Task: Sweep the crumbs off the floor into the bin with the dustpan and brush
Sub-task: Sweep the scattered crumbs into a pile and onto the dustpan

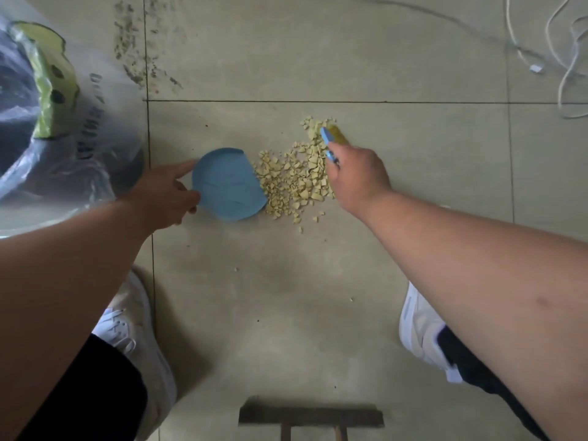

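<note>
A person crouches over a grey tiled floor (318, 281), white sneakers planted either side, both bare arms reaching forward. At far left stands the bin (19, 100), lined with a clear plastic bag (92, 122) that carries dark printed lettering down its side, too blurred and creased to read; a crumpled green wrapper (52, 81) with dark spots lies inside. The left hand (165, 195) grips the rear edge of a round blue dustpan (227, 184) resting on the floor, thumb and fingers pinched on the rim, index finger stretched along its upper edge. A pile of pale yellow crumbs (296, 179) lies against the dustpan's open front lip and spreads rightward; a few stray bits lie nearer the feet. The right hand (359, 176) is curled around the blue handle of a small brush (331, 138), its yellowish bristles set into the far end of the pile. White cables (569, 58) loop at top right, and a dark wooden stool (310, 418) edge shows at the bottom.
</note>
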The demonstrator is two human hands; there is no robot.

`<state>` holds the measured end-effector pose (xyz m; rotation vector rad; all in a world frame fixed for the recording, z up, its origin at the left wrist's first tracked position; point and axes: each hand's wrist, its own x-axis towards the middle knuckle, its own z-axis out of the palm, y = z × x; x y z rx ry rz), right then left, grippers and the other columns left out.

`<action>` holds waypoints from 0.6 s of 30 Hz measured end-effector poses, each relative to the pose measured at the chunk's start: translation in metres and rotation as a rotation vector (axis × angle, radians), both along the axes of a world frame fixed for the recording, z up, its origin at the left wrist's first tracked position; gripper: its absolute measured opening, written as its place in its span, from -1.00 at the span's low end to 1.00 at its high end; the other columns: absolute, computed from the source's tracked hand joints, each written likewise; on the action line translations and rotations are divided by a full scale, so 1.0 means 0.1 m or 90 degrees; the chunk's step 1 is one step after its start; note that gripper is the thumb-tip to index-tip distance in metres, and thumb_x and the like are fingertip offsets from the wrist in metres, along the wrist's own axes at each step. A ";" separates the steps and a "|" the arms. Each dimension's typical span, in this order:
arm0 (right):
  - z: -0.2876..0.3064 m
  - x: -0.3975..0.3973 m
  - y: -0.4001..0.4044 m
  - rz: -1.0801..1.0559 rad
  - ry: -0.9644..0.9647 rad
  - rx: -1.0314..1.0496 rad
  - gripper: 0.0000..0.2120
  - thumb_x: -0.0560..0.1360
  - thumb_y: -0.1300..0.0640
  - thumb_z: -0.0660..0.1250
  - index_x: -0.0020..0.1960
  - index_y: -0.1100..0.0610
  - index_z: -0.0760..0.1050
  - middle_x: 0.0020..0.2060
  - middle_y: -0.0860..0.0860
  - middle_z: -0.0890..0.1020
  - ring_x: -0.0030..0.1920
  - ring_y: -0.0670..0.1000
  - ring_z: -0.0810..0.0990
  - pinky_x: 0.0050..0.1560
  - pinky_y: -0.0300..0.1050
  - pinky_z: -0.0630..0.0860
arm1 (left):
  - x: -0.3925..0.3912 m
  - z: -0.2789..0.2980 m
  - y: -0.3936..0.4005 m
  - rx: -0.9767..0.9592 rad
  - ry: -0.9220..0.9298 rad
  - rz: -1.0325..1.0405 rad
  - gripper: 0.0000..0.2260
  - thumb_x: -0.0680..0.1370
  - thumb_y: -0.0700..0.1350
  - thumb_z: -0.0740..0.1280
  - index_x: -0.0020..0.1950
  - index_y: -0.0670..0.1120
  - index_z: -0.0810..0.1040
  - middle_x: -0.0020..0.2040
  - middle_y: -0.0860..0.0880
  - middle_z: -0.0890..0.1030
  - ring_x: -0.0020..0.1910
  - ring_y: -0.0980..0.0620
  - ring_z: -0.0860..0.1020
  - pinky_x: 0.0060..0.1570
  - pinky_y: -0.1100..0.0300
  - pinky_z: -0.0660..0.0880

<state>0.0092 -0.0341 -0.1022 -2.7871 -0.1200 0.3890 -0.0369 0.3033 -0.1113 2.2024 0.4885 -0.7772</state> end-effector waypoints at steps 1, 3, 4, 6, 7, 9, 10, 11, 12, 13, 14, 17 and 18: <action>0.00 -0.02 0.03 0.027 0.001 -0.003 -0.71 0.64 0.05 0.23 0.26 0.14 0.57 0.00 0.20 0.69 -0.04 0.27 0.63 -0.10 0.00 0.53 | 0.02 0.01 -0.04 0.006 -0.002 -0.005 -0.34 0.56 -0.21 0.39 0.60 0.23 0.34 -0.22 -0.13 0.72 -0.42 -0.06 0.56 -0.47 0.21 0.48; 0.00 -0.04 0.06 0.046 0.000 -0.001 -0.71 0.64 0.05 0.22 0.26 0.14 0.57 -0.01 0.17 0.68 -0.09 0.23 0.60 -0.15 -0.02 0.48 | 0.05 0.02 -0.11 0.012 0.002 -0.020 -0.34 0.56 -0.16 0.40 0.60 0.26 0.31 -0.23 -0.08 0.72 -0.40 -0.06 0.59 -0.42 0.16 0.55; 0.02 -0.03 0.06 0.040 -0.007 0.004 -0.71 0.65 0.06 0.21 0.25 0.14 0.58 -0.05 0.16 0.68 -0.15 0.20 0.55 -0.19 -0.05 0.42 | 0.07 0.02 -0.12 0.014 0.005 -0.031 -0.33 0.56 -0.14 0.40 0.59 0.28 0.30 -0.25 -0.04 0.72 -0.40 -0.05 0.60 -0.38 0.12 0.58; 0.06 0.06 0.02 0.000 -0.033 0.024 -0.73 0.65 0.08 0.18 0.20 0.15 0.59 -0.14 0.14 0.65 -0.23 0.14 0.46 -0.21 -0.11 0.31 | 0.09 0.04 -0.14 0.017 0.007 -0.048 -0.34 0.55 -0.13 0.40 0.58 0.30 0.32 -0.27 -0.01 0.72 -0.42 -0.03 0.60 -0.36 0.10 0.61; 0.09 0.13 -0.02 -0.029 -0.046 0.037 -0.74 0.64 0.08 0.17 0.13 0.15 0.59 -0.19 0.12 0.62 -0.24 0.13 0.45 -0.22 -0.11 0.29 | 0.10 0.04 -0.14 0.016 0.007 -0.052 -0.34 0.54 -0.14 0.40 0.57 0.30 0.33 -0.28 -0.01 0.72 -0.43 -0.03 0.59 -0.37 0.10 0.60; 0.15 0.30 -0.12 -0.085 -0.073 0.048 -0.76 0.64 0.07 0.16 -0.02 0.14 0.56 -0.23 0.11 0.57 -0.25 0.14 0.44 -0.22 -0.11 0.25 | 0.11 0.05 -0.09 0.010 0.002 -0.051 -0.35 0.54 -0.17 0.40 0.57 0.28 0.36 -0.28 -0.04 0.72 -0.45 -0.02 0.56 -0.42 0.13 0.56; 0.18 0.39 -0.17 -0.107 -0.086 0.039 -0.76 0.63 0.07 0.15 -0.06 0.14 0.53 -0.21 0.14 0.59 -0.25 0.14 0.42 -0.22 -0.10 0.23 | 0.11 0.04 -0.04 0.006 0.003 -0.043 -0.35 0.54 -0.19 0.40 0.56 0.27 0.38 -0.29 -0.06 0.71 -0.46 -0.01 0.54 -0.45 0.15 0.54; 0.20 0.47 -0.23 -0.125 -0.094 0.024 -0.76 0.63 0.06 0.15 -0.07 0.14 0.52 -0.18 0.17 0.61 -0.23 0.13 0.39 -0.21 -0.10 0.21 | 0.11 0.03 0.01 0.001 0.004 -0.033 -0.36 0.54 -0.20 0.40 0.55 0.27 0.39 -0.31 -0.07 0.71 -0.45 -0.03 0.55 -0.46 0.15 0.52; 0.21 0.54 -0.29 -0.136 -0.096 0.009 -0.77 0.63 0.07 0.15 -0.08 0.13 0.50 -0.15 0.21 0.62 -0.22 0.13 0.37 -0.20 -0.09 0.20 | 0.10 0.02 0.07 -0.008 0.008 -0.020 -0.36 0.54 -0.22 0.40 0.53 0.28 0.40 -0.33 -0.07 0.70 -0.41 -0.06 0.57 -0.45 0.14 0.52; 0.22 0.60 -0.35 -0.140 -0.090 -0.006 -0.79 0.63 0.07 0.14 -0.11 0.10 0.47 -0.14 0.22 0.62 -0.21 0.14 0.37 -0.20 -0.08 0.20 | 0.10 0.01 0.14 -0.017 0.009 -0.005 -0.36 0.53 -0.23 0.40 0.50 0.31 0.41 -0.35 -0.08 0.68 -0.34 -0.13 0.61 -0.43 0.11 0.52; 0.21 0.64 -0.40 -0.138 -0.079 -0.021 -0.80 0.63 0.08 0.14 -0.13 0.08 0.43 -0.16 0.22 0.60 -0.21 0.16 0.39 -0.20 -0.07 0.20 | 0.09 0.00 0.21 -0.023 0.009 0.011 -0.35 0.53 -0.26 0.40 0.47 0.34 0.41 -0.37 -0.09 0.67 -0.27 -0.22 0.64 -0.42 0.09 0.51; 0.15 0.68 -0.43 -0.112 -0.043 -0.021 -0.79 0.62 0.08 0.16 -0.03 0.13 0.52 -0.18 0.16 0.60 -0.12 0.24 0.54 -0.21 -0.06 0.30 | 0.04 -0.02 0.34 -0.025 0.014 0.037 -0.36 0.54 -0.29 0.39 0.52 0.24 0.42 -0.33 -0.15 0.65 -0.09 -0.41 0.65 -0.42 0.07 0.50; 0.12 0.67 -0.40 -0.094 -0.036 -0.009 -0.76 0.62 0.08 0.17 0.10 0.13 0.58 -0.11 0.17 0.65 -0.06 0.25 0.58 -0.17 -0.07 0.35 | 0.04 -0.01 0.36 -0.026 0.017 0.038 -0.36 0.54 -0.30 0.39 0.55 0.18 0.42 -0.32 -0.16 0.64 -0.07 -0.42 0.65 -0.42 0.08 0.49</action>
